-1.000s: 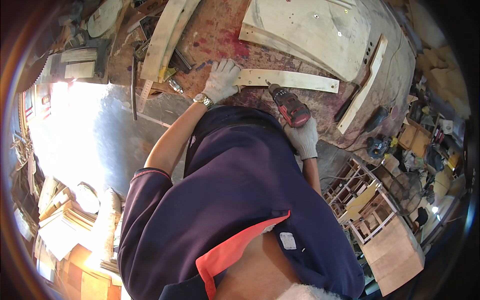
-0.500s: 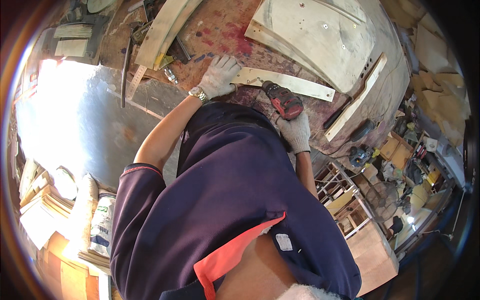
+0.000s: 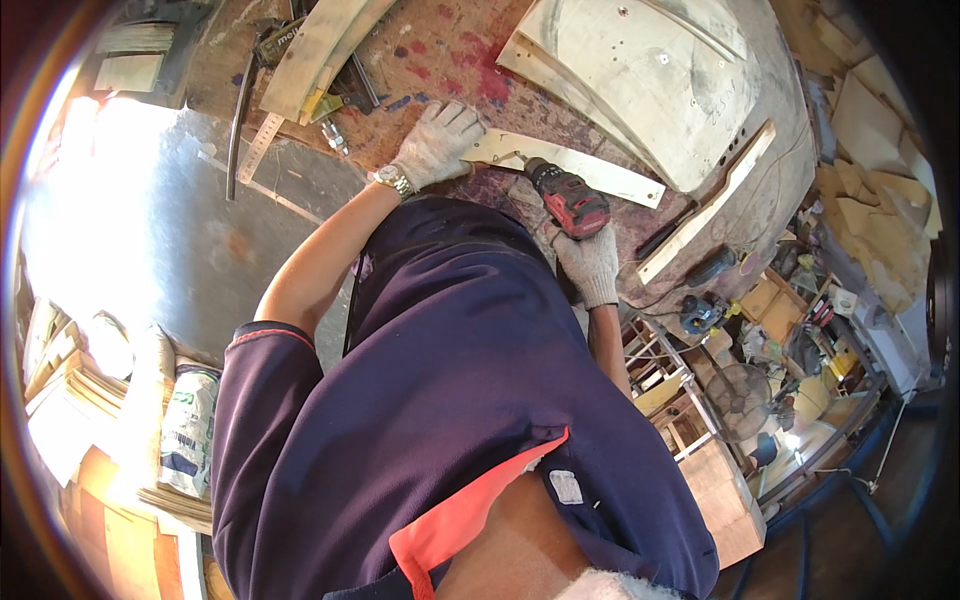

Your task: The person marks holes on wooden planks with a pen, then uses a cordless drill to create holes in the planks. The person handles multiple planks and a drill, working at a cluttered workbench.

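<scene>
Stained tabletop (image 3: 440, 75) supports a wooden strip (image 3: 588, 166), seemingly braced by the left hand (image 3: 438, 148), grip unclear. The right hand (image 3: 589, 264) clasps a drill (image 3: 573, 202).

The wooden strip (image 3: 610, 177) lies on the worktop (image 3: 425, 50), the drill (image 3: 572, 200) at its near side. The panels (image 3: 640, 85) lie behind this strip, the curved boards (image 3: 308, 55) left, the second board (image 3: 711, 210) right. Right of the worktop, there is maybe a fan (image 3: 738, 400).
</scene>
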Motion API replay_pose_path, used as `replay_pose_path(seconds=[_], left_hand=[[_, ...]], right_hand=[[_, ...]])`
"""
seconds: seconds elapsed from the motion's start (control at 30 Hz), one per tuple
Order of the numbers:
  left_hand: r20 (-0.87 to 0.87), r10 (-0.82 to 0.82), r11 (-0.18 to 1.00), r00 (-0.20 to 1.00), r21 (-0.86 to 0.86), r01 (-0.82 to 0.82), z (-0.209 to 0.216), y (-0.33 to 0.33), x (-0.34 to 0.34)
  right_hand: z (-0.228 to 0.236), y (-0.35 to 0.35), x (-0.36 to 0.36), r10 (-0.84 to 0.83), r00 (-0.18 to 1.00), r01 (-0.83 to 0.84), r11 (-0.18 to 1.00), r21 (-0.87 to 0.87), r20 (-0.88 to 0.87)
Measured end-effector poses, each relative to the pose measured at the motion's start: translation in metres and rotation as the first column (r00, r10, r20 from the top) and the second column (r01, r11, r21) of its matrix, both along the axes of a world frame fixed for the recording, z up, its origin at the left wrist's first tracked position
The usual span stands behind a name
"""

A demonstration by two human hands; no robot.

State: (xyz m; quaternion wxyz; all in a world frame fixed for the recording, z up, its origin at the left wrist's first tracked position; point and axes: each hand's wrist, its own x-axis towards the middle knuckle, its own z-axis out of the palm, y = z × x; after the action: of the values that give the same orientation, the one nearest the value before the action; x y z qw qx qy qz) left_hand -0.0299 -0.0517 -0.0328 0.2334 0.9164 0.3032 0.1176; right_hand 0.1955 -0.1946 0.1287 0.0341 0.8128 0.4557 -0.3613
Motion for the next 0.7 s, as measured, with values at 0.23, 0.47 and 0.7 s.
replay_pose_path(seconds=[0.23, 0.47, 0.7], left_hand=[[0.043, 0.004, 1.0, 0.999, -0.007, -0.004, -0.003, 0.001, -0.001], [0.045, 0.022, 0.999, 0.999, -0.041, -0.02, -0.002, 0.0, -0.001], [0.074, 0.027, 1.0, 0.997, 0.001, -0.027, -0.004, -0.001, -0.001]], right_hand=[[0.009, 0.009, -0.001, -0.047, 0.998, 0.045, 0.997, -0.063, -0.029], [0.015, 0.022, -0.008, 0.052, 0.997, -0.048, 0.995, -0.084, 0.049], [0.019, 0.027, -0.012, 0.075, 0.995, -0.073, 0.997, -0.025, 0.065]])
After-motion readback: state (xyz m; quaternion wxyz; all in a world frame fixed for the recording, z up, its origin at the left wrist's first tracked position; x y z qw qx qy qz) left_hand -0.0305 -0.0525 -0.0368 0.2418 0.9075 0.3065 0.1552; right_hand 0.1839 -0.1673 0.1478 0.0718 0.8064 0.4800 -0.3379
